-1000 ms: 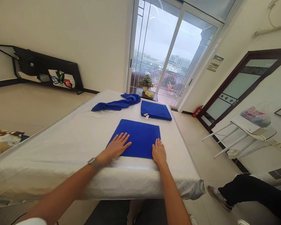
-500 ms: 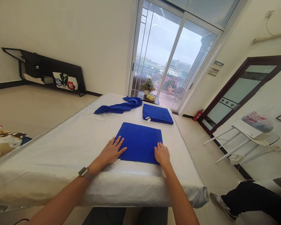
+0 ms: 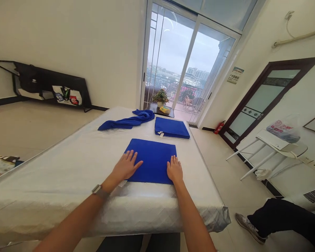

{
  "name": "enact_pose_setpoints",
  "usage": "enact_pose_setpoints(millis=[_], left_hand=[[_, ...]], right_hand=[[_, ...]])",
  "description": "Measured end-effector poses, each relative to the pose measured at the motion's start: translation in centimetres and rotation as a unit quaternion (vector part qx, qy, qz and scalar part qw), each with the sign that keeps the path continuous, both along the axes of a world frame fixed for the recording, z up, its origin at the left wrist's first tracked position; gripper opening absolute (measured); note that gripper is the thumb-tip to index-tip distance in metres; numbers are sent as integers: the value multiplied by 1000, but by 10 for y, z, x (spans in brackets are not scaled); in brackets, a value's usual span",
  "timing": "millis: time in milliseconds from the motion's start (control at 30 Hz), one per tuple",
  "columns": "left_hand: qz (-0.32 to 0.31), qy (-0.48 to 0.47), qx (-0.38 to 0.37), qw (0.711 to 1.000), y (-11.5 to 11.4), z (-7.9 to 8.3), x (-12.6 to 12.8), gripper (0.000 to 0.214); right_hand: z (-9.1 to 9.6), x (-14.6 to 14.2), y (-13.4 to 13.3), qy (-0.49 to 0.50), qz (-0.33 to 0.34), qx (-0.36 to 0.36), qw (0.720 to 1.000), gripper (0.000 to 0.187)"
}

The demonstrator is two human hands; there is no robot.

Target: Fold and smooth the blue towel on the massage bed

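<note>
Resting palm-down on a folded blue towel, both hands are open and grasp nothing. The left hand lies on the towel's near left corner with its fingers spread wide, and the thumb points toward the right hand. The right hand lies on the near right corner with its fingers straight and close together. The towel sits flat between and just beyond the hands, near the front edge of a white covered mattress. A wristwatch is worn on the left wrist. Beyond the right hand, well apart from it, lies a second folded blue towel with a small white tag at its near edge. Beyond the left hand lies a crumpled blue towel, stretched out across the far side. To the right of the right hand, off the mattress, another person's dark trouser leg and shoe rest on the floor.
</note>
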State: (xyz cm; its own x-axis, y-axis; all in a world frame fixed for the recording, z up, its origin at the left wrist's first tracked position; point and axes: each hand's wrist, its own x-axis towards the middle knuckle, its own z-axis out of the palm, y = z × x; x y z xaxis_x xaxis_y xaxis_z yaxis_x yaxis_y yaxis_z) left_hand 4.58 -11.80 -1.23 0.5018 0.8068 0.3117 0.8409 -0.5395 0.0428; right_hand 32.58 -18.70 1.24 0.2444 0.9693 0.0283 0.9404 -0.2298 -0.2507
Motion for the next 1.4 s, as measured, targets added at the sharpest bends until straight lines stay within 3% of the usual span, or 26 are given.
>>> enact_pose_setpoints(millis=[33, 167, 267, 367, 567, 700, 1000, 1233, 1400], left_hand=[[-10, 2, -15, 1000, -1, 7, 26, 72], [-161, -1, -50, 986, -13, 24, 132, 73], [-172, -14, -69, 983, -19, 21, 167, 70], [-134, -22, -94, 986, -11, 12, 147, 72], [4, -19, -107, 994, 25, 10, 31, 76], [48, -11, -87, 995, 38, 7, -11, 78], [88, -32, -97, 991, 37, 0, -6, 89], [99, -16, -100, 990, 34, 3, -6, 88], [96, -8, -88, 992, 36, -4, -9, 86]], right_hand=[[0, 0, 0, 0, -3, 1, 1000, 65], [0, 1, 0, -14, 3, 4, 1000, 63], [0, 2, -1, -24, 6, -9, 1000, 61], [1, 2, 0, -21, 3, -12, 1000, 62], [6, -2, -1, -16, -9, -11, 1000, 63], [5, -1, 0, -21, -6, -13, 1000, 62], [5, -1, 11, -64, -13, -42, 997, 63], [20, 12, 80, -53, 1, -39, 998, 65], [8, 25, 106, -23, 16, -31, 999, 67]])
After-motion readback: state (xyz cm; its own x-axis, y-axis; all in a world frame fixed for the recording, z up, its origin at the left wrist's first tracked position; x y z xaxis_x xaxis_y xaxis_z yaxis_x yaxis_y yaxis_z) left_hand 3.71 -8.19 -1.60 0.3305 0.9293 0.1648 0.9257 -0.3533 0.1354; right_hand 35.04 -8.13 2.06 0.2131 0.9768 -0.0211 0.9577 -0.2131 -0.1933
